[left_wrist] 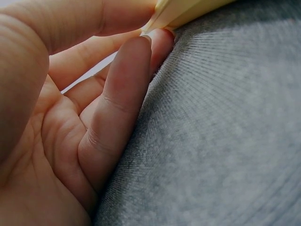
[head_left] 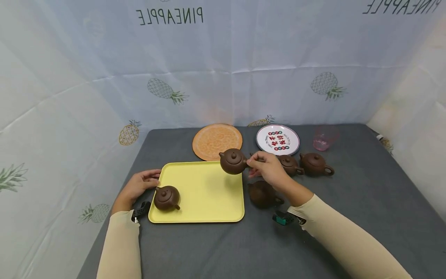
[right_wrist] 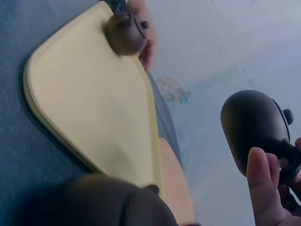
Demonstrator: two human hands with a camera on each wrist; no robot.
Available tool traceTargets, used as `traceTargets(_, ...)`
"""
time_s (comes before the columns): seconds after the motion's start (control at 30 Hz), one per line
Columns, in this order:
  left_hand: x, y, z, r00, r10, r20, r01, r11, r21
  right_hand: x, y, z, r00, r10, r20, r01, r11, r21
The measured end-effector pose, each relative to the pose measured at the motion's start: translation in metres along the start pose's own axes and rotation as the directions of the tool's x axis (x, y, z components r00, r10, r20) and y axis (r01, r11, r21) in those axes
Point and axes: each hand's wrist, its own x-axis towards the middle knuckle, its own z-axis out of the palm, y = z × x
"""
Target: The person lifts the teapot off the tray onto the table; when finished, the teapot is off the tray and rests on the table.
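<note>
In the head view my right hand (head_left: pixel 266 166) grips a brown teapot (head_left: pixel 233 161) by its handle, holding it above the right back part of a yellow tray (head_left: pixel 205 193). In the right wrist view that teapot (right_wrist: pixel 256 122) is raised, with fingers around the handle. My left hand (head_left: pixel 139 186) is at the tray's left edge; in the left wrist view its thumb and fingertips pinch the tray's rim (left_wrist: pixel 188 12). A second brown teapot (head_left: pixel 167 198) sits on the tray's left front part, close to the left hand.
Right of the tray stands another teapot (head_left: pixel 262 194), under my right forearm. Two more teapots, one partly hidden (head_left: pixel 288 164) and one beside it (head_left: pixel 315 164), stand farther right. Behind lie a round orange-brown mat (head_left: pixel 216 140), a white plate (head_left: pixel 277 139) and a pink clear cup (head_left: pixel 322 142).
</note>
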Motion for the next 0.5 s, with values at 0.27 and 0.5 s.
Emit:
traceTargets(0.27,-0.002,0.0,0.0,1.0,0.005,0.004,-0.005,1.0,0.021,-0.013,-0.002,-0.031,0.999,0.003,-0.034,-0.004,1.0,-0.014)
traceTargets(0.5,-0.001,0.001,0.001,1.0,0.004,-0.003,-0.004,1.0,-0.003,-0.031,0.007,-0.047,0.999,-0.012,-0.048,0.011,1.0,-0.03)
